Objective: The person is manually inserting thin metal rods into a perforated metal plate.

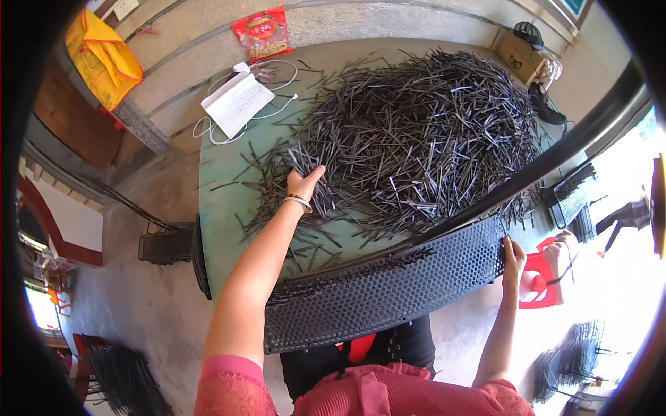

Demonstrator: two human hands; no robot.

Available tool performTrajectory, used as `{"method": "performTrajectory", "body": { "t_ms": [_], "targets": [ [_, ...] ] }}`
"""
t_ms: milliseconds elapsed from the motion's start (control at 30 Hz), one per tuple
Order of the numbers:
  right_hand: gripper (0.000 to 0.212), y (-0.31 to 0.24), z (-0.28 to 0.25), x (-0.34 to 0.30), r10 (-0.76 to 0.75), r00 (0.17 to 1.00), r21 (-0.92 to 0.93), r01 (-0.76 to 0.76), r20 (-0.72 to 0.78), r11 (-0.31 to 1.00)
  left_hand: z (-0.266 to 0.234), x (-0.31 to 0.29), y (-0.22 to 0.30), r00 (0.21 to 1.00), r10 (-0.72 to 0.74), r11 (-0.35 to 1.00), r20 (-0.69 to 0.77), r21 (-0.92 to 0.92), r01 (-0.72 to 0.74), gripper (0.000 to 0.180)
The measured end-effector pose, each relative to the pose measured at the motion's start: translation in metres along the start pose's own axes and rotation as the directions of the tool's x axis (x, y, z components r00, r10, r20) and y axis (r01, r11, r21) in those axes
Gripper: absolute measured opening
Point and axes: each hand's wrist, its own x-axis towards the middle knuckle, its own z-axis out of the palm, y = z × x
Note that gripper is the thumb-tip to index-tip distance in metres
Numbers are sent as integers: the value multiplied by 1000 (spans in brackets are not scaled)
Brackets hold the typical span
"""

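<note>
My left hand (306,186), with a bracelet at the wrist, reaches into the near left edge of a big heap of thin black strips (430,139). Its fingers are closed round a small bunch of strips (297,158), partly hidden among the others; the thumb points up and right. At the right, my right hand (514,259) grips the end of a long black perforated panel (388,288), which lies across in front of my body. Loose strips lie along the panel's far edge. A thick black bar (555,163) runs from the upper right down to the panel.
The heap lies on a green table (225,163). A white notebook (238,104), a white cable (281,109) and a red snack bag (262,35) are at its far left. A cardboard box (519,59) stands far right, a red stool (538,281) below right. Dark racks (125,378) stand lower left.
</note>
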Motion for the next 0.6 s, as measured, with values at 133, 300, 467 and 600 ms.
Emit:
{"method": "performTrajectory", "body": {
  "t_ms": [133,300,467,600],
  "targets": [
    [30,5,-6,2,-14,1000,-31,14,-24,999,9,-16,12,987,82,996,138,5,-84,46],
    [31,3,3,3,-24,999,-20,23,-25,1000,14,-27,21,949,314,936,-18,172,-306,28],
    [32,18,-3,6,9,999,-28,-11,-43,1000,25,-42,26,744,660,710,98,241,-662,39],
    [32,17,-4,8,24,999,-22,-25,-36,999,21,-52,7,806,561,765,189,255,-592,57]
  ]
}}
